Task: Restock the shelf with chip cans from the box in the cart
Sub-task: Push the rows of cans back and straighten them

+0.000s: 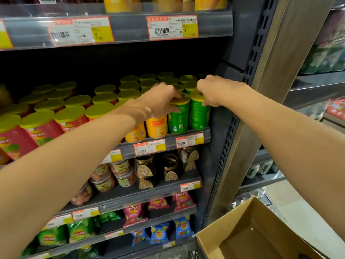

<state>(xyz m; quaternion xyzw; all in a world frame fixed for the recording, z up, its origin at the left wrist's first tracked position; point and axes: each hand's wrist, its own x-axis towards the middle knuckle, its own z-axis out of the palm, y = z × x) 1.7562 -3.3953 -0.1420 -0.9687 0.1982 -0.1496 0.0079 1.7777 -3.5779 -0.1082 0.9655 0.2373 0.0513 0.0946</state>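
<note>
Two green chip cans with yellow lids stand at the front right of the middle shelf (186,139). My left hand (158,101) grips the top of the left green can (179,118), thumb on its side and fingers over the lid. My right hand (212,90) holds the top of the right green can (198,116), fingers curled over its lid. Yellow cans (156,127) stand just left of them, red cans (71,118) further left. The open cardboard box (242,232) sits at the lower right; the part of its inside in view holds no cans.
A price-tag rail (115,28) of the shelf above hangs over the cans. Jars (145,169) and chip bags (158,232) fill the lower shelves. A perforated metal upright (229,128) bounds the shelf on the right, with another shelving unit (317,86) beyond it.
</note>
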